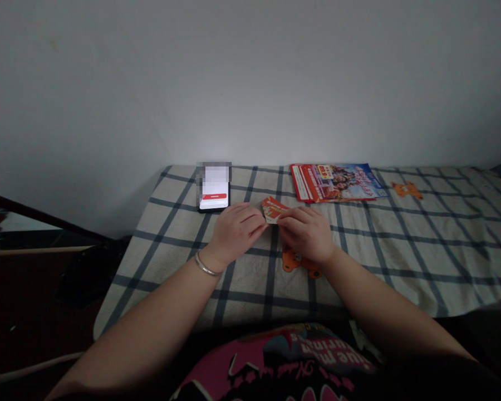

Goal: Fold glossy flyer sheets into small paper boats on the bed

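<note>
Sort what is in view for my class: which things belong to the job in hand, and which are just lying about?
Belongs to the job:
Paper, held by the left hand and right hand
Flyers, probably: similar red print, though neither hand touches them

Seemingly just lying about:
Phone, screen lit, untouched
Cloth, a checked covering underneath

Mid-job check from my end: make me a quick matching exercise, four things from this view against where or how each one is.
Things
1. small orange-red paper piece
2. black rectangular phone
3. pile of red-and-blue printed paper leaflets
4. silver-coloured round bangle

Places and states
a. beyond the right hand, near the pale wall
b. around the left wrist
c. held between both hands
d. screen lit, beyond the left hand

Pairs: 1-c, 2-d, 3-a, 4-b
</note>
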